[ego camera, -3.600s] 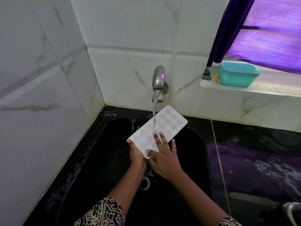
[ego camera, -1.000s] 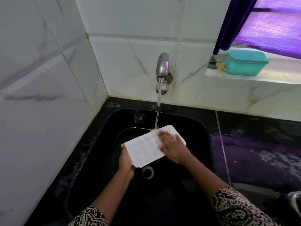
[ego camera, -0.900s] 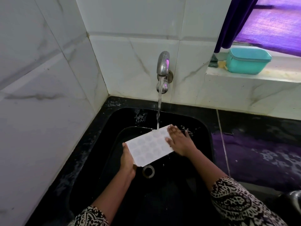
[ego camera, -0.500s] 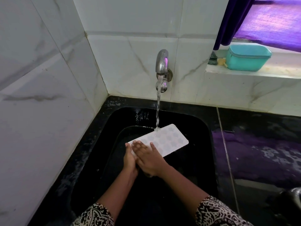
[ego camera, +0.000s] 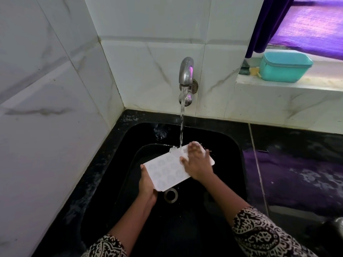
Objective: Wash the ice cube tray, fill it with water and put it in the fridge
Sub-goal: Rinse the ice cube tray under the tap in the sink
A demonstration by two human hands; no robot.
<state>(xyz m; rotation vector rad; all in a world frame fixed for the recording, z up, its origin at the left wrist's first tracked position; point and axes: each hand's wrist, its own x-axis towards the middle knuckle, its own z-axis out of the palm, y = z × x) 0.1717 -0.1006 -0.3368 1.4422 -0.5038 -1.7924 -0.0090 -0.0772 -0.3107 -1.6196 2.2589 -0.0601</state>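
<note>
The left hand (ego camera: 147, 184) grips the near short end of the white ice cube tray (ego camera: 165, 172). The tray is held tilted inside the black sink (ego camera: 234, 145), above the drain (ego camera: 170, 194), and pale round cell shapes show on its face. Water (ego camera: 181, 125) from the tap (ego camera: 186, 75) falls on its far corner. The right hand (ego camera: 197, 163) lay beside the left hand 0.5 s before. It has now moved to the far end and presses there with flat, straight fingers. A teal box (ego camera: 284, 66) stands on the window ledge (ego camera: 278, 86).

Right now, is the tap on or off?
On. A stream of water falls from the tap onto the far end of the ice cube tray, over the sink.
</note>
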